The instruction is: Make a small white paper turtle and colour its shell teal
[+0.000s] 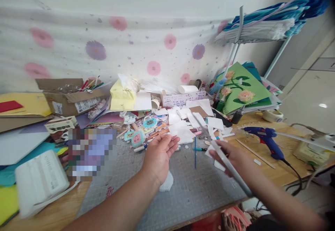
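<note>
My left hand (159, 156) is raised over the grey cutting mat (104, 192), its thumb and fingertips pinched together; whatever is between them is too small to make out. Partly hidden behind that wrist lies a white textured piece (167, 183) on the mat. To the right, my right hand (227, 157) is closed around a long silver metal tool (232, 171), blurred and slanting up toward the paper scraps; its exact kind does not show. A thin blue stick (195, 152) and a teal marker (200, 149) lie between the hands.
White paper scraps (181, 131) and painted pieces (137, 138) crowd the mat's back. A blue glue gun (267, 138) with its cord sits right, near a wooden stick (255, 153). At left are a cardboard box (70, 100) and white case (40, 180). Pipe cleaners (267, 25) hang over a rack.
</note>
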Tool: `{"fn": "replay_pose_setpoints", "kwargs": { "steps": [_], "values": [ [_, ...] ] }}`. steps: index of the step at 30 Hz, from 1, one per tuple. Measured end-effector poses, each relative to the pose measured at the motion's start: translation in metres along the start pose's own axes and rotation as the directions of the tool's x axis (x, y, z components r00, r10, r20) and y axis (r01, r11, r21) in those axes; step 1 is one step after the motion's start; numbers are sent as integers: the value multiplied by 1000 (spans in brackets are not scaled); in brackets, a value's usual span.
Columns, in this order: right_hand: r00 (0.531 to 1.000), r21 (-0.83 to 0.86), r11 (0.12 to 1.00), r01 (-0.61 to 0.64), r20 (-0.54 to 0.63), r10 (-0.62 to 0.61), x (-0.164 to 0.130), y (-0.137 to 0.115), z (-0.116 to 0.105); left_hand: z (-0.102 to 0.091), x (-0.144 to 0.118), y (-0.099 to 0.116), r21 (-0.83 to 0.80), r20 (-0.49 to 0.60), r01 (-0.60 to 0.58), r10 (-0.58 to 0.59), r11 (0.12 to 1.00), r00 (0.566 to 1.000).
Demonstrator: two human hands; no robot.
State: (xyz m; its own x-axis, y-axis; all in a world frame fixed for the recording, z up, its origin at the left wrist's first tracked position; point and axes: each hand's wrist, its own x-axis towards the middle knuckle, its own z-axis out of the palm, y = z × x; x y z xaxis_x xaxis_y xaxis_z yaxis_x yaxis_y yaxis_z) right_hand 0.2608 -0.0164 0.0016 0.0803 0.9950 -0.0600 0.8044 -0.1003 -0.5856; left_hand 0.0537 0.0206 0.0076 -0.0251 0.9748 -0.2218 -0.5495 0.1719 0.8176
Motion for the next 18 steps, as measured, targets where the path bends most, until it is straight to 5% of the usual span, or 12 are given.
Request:
{"fn": "replay_pose_setpoints", "kwargs": {
  "steps": [1, 4, 12, 18],
  "values": [
    [998, -224, 975, -2, -65, -13, 11, 9, -9, 0, 0, 0, 40, 20, -7, 7, 999, 1000],
    [995, -368, 929, -47, -104, 10, 36, 35, -30, -3, -2, 2, 173, 76, -20, 7, 985, 997],
    [994, -490, 871, 5, -90, -56, 53, 58, -18, -35, -3, 28, 455, 178, -54, -31, 889, 984],
    [981, -510, 856, 84, -111, -162, 42, 44, -23, -62, 0, 39, 556, 234, -91, -51, 826, 971]
  ]
}}
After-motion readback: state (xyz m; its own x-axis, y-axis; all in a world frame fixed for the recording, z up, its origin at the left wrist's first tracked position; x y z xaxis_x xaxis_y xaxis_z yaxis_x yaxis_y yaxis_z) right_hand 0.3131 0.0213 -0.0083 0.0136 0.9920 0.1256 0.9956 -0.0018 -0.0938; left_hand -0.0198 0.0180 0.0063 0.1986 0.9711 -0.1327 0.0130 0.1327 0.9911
